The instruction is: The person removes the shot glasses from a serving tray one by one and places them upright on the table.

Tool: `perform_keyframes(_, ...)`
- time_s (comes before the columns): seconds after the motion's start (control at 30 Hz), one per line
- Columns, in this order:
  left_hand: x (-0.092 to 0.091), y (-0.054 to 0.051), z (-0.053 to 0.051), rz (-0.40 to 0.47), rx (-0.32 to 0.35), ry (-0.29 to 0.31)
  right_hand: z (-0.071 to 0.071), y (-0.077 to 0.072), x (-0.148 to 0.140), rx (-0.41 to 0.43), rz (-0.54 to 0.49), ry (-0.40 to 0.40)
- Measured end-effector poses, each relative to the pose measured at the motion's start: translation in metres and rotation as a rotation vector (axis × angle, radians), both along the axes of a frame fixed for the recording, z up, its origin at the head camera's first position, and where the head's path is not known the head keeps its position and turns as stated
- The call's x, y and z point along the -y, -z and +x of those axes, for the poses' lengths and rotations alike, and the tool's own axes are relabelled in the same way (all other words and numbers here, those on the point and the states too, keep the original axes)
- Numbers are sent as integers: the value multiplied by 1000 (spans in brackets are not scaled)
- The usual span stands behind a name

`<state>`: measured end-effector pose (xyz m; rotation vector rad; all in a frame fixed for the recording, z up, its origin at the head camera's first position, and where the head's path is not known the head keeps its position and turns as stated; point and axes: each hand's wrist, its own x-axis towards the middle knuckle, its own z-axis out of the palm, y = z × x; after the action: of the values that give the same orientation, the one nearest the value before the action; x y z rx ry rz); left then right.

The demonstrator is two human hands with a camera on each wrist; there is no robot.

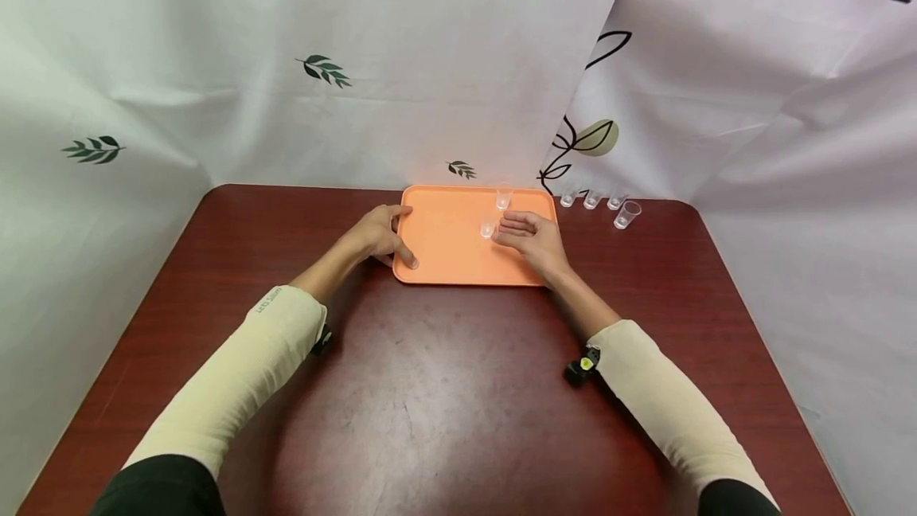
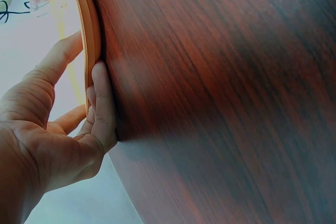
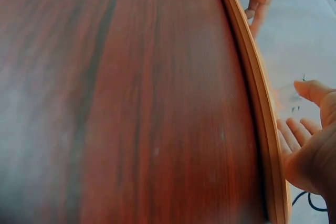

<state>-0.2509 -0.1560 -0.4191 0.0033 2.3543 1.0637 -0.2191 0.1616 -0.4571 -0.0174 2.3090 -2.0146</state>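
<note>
An orange tray lies near the far edge of the table. My left hand grips its left end; in the left wrist view the left hand has some fingers above the rim and others beneath it. Two small clear cups are on the tray, one cup towards the back and another cup closer to the middle. Beside that nearer cup, my right hand hovers over the tray's right part with fingers extended. Seen from the right wrist, the right hand has thumb and fingers apart, holding nothing visible.
Several more clear cups stand on the table right of the tray, with one cup tilted in view at the end. A white patterned curtain hangs behind the dark red wooden table.
</note>
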Motion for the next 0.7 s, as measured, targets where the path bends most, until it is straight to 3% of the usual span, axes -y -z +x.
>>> perform_keyframes(0.7, -1, 2, -1, 3, -9, -6, -6, 3, 21, -43, 59, 36)
